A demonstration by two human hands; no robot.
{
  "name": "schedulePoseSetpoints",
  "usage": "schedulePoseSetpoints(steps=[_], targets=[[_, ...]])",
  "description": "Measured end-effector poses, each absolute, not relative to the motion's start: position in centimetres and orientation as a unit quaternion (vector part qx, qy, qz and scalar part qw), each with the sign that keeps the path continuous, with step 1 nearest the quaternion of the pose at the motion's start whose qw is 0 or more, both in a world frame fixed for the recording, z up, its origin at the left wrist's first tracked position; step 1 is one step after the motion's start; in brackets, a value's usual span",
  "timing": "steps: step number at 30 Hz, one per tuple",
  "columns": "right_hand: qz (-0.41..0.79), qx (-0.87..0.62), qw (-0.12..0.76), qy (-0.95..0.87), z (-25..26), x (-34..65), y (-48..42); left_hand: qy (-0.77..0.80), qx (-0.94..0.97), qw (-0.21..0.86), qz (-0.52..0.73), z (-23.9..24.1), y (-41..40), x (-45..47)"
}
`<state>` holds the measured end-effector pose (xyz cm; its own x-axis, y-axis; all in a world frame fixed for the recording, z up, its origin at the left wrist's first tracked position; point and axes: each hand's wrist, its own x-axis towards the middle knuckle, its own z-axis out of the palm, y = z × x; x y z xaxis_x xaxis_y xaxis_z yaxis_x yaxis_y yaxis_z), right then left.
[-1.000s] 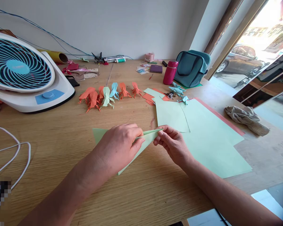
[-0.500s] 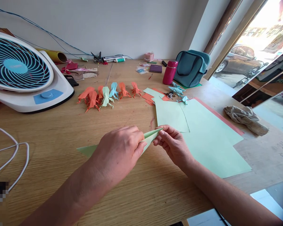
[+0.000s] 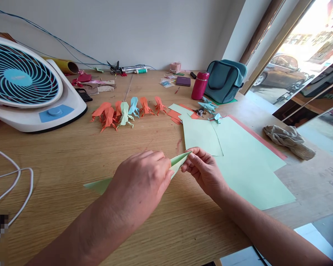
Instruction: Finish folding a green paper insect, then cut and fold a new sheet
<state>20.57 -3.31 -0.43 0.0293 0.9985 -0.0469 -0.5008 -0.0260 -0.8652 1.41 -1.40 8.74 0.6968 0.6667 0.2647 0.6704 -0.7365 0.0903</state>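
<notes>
A folded piece of light green paper [image 3: 179,161] is held between both hands above the wooden table. My left hand [image 3: 144,177] is closed around its middle, covering much of it, and a pointed green end sticks out on the left. With thumb and fingers, my right hand [image 3: 202,168] pinches the tip at the other end. The fold gapes a little between the hands. Beyond them stands a row of origami figures: several orange ones [image 3: 109,117], a pale green one [image 3: 124,114] and a light blue one [image 3: 133,107].
Light green sheets [image 3: 249,166] lie to the right, over a red sheet. Behind them are blue origami pieces [image 3: 209,106], a pink flask [image 3: 200,85] and a teal bag [image 3: 224,81]. A fan [image 3: 52,92] stands at left, a crumpled cloth [image 3: 288,141] at right.
The left pointed end of the folded paper has shifted slightly left and down. The fold shows a bit wider between my hands. My right hand keeps its pinch.
</notes>
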Motion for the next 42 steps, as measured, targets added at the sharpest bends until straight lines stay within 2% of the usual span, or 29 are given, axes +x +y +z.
schedulePoseSetpoints(steps=[21, 42], targets=[[0.608, -0.371, 0.616, -0.335, -0.3, 20.6, -3.3, -0.341, -0.924, 0.040, -0.169, 9.2, -2.5, 1.2], [0.619, -0.361, 0.617, -0.324, -0.4, 20.7, -3.3, -0.345, -0.924, 0.019, -0.165, 9.3, -2.3, 1.2]])
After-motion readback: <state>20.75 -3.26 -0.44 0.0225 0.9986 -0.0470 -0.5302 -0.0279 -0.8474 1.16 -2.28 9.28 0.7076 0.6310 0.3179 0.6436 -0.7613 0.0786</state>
